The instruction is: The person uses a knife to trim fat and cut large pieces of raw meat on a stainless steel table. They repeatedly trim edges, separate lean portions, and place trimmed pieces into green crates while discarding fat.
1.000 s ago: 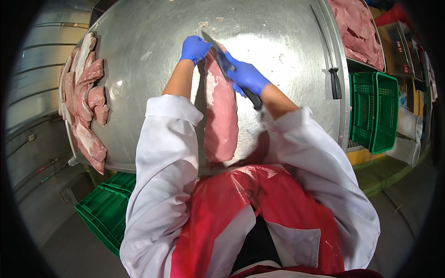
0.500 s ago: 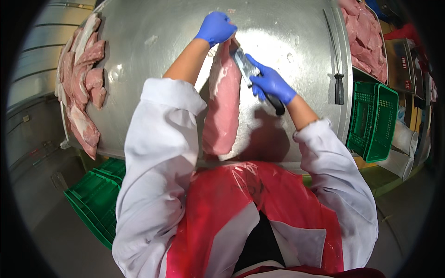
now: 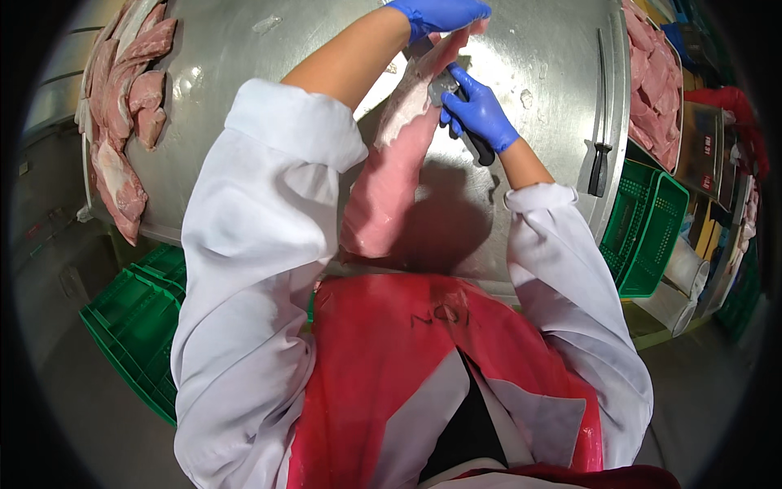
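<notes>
A long pale-pink pork loin (image 3: 391, 171) with a whitish strip along its upper part lies on the steel table (image 3: 285, 90) in front of me. My left hand (image 3: 440, 15), in a blue glove, is closed on the loin's far end and lifts it; the fingertips are partly hidden. My right hand (image 3: 484, 116), also blue-gloved, grips a knife (image 3: 484, 151) by its black handle. The knife's blade lies against the loin near the far end, and the meat covers part of it.
Several trimmed meat pieces (image 3: 118, 98) lie along the table's left edge. A sharpening steel (image 3: 600, 167) rests at the right edge. Beyond it stand a meat-filled tray (image 3: 678, 134) and a green crate (image 3: 652, 236). Another green crate (image 3: 134, 326) is at lower left.
My left hand has moved away from me and to the right, raising and tilting the loin's far end. The knife blade has gone partly behind the meat. The view has shifted slightly.
</notes>
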Demonstrator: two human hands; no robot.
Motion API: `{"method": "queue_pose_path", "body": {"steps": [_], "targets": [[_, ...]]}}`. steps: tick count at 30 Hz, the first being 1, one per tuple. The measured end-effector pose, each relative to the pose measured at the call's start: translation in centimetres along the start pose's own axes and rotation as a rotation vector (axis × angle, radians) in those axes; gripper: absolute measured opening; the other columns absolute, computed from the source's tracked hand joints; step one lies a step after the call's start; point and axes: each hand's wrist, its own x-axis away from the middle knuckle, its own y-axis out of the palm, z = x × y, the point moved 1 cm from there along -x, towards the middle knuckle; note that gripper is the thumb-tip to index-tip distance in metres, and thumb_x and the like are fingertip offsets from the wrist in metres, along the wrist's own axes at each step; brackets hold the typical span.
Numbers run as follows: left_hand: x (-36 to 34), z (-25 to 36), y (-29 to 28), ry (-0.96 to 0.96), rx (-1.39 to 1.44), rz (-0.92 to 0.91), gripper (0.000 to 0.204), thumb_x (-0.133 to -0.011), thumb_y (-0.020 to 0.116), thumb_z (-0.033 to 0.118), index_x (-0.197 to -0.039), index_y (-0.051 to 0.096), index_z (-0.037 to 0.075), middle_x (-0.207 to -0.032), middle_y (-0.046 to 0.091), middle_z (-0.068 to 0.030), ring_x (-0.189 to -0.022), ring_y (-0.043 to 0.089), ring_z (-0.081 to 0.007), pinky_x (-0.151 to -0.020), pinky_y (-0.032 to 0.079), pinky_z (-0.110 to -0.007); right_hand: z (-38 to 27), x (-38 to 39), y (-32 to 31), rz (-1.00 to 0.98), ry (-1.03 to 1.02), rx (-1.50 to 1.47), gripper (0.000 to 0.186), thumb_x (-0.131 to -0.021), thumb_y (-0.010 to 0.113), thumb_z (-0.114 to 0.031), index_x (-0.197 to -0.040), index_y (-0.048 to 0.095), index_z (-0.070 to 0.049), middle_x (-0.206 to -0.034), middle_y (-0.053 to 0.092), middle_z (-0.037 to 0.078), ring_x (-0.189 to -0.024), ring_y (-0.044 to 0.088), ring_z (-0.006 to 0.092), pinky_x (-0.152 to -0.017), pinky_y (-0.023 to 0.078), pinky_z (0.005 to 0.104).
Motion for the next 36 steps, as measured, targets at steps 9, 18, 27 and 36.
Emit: {"method": "queue_pose_path", "body": {"steps": [9,18,27,36], "targets": [[-1.4,-0.5,-2.3,-0.139,-0.034,-0.236,0.017,-0.082,0.064,0.017,-0.076,0.074,0.005,-0.07,0.068,-0.0152,-0.068,0.068,-0.032,-0.062,0.053,-0.041,2.9,4.5,-0.4,-0.106,0.029,0.092,0.066,-0.101,0.06,-0.019,-0.161,0.034,-0.023,-0.073,0.065,0.004,-0.054,0.057,0.0096,-0.055,0.052,0.027],[-0.4,2.0,-12.2,-0.848,0.855,-0.012,0.021,-0.083,0.066,0.017,-0.073,0.076,0.002,-0.071,0.071,-0.0141,-0.069,0.069,-0.0225,-0.064,0.052,-0.035,7.5,11.8,-0.1,-0.224,0.079,0.004,0.066,-0.101,0.057,-0.009,-0.161,0.033,-0.02,-0.076,0.066,0.004,-0.056,0.058,0.0092,-0.055,0.052,0.0271],[1.8,6.3,-21.4,-0.931,1.293,0.264,0.014,-0.082,0.07,0.011,-0.071,0.074,0.004,-0.067,0.068,-0.0068,-0.067,0.063,-0.0135,-0.06,0.047,-0.03,3.8,13.6,2.1,-0.389,0.052,0.314,0.07,-0.1,0.056,-0.009,-0.162,0.03,-0.026,-0.071,0.065,0.004,-0.055,0.059,0.0092,-0.054,0.052,0.027],[19.2,19.9,-31.7,-0.933,0.839,0.556,0.03,-0.084,0.072,0.018,-0.103,0.066,-0.005,-0.119,0.062,-0.0194,-0.105,0.062,-0.0217,-0.087,0.052,-0.032,-1.5,13.5,8.4,-0.659,0.158,0.497,0.068,-0.097,0.051,-0.01,-0.161,0.034,-0.028,-0.074,0.062,0.005,-0.057,0.054,0.0107,-0.057,0.051,0.0269]]}}
